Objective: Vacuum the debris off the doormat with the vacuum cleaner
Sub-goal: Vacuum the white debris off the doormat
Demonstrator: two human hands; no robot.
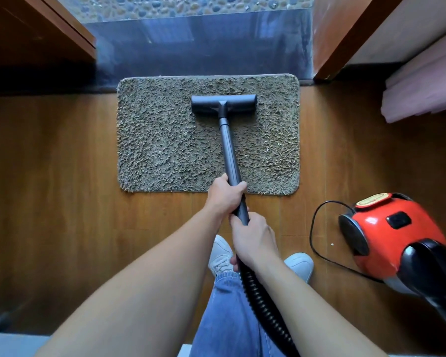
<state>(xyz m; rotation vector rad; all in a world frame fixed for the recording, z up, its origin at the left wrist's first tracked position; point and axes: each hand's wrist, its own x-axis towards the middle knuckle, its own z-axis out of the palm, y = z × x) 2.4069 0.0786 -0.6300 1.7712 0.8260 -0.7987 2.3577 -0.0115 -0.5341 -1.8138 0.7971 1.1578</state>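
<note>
While left hand (223, 195) and right hand (252, 240) grip the wand (229, 150), its head (224, 104) lies beyond them on the doormat (152, 137). Pale specks (267, 150) may be debris.

One doormat (165, 140) is counted. One red vacuum cleaner (386, 235) is seen, with one wand (228, 148), one floor head (223, 104), one ribbed hose (263, 305) and one black cord (313, 228). Two hands are counted, the left hand (223, 197) and the right hand (252, 240), and two white shoes (220, 253).

blue jeans (227, 318), white sneakers (220, 256)
</note>
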